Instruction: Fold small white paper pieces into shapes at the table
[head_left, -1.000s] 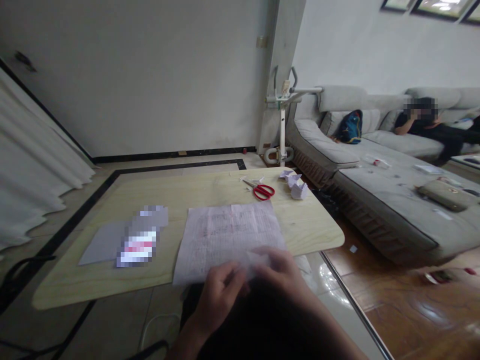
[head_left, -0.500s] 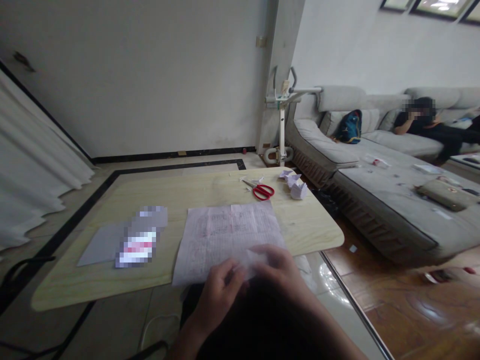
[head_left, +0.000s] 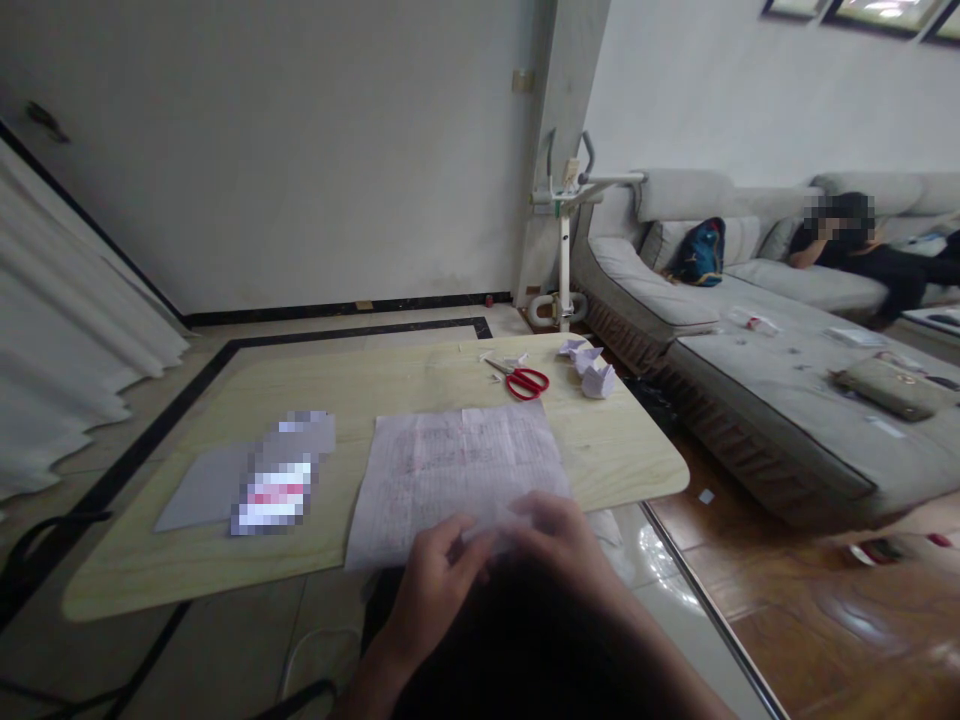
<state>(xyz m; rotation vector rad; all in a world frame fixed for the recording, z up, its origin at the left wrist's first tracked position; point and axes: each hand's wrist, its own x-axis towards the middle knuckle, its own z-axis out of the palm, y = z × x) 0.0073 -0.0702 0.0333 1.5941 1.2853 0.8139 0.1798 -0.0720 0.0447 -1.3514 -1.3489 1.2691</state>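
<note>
A small piece of white paper is pinched between my two hands, above the near edge of a large printed sheet. My left hand is closed on the paper from the left, thumb and fingers together. From the right, my right hand grips the same paper, its fingertips slightly blurred. The paper's exact shape is hard to make out against the sheet. Red-handled scissors lie beyond the sheet, with small paper scraps beside the blades. Several folded paper pieces stand at the table's far right corner.
The light wooden table has rounded corners. On its left lie a white sheet and a lit, pixelated device. A grey sofa with a blue backpack stands to the right; a person sits there.
Both hands stay in nearly the same place. The paper between them has shifted slightly, and its raised corner by my right fingers sits lower now.
</note>
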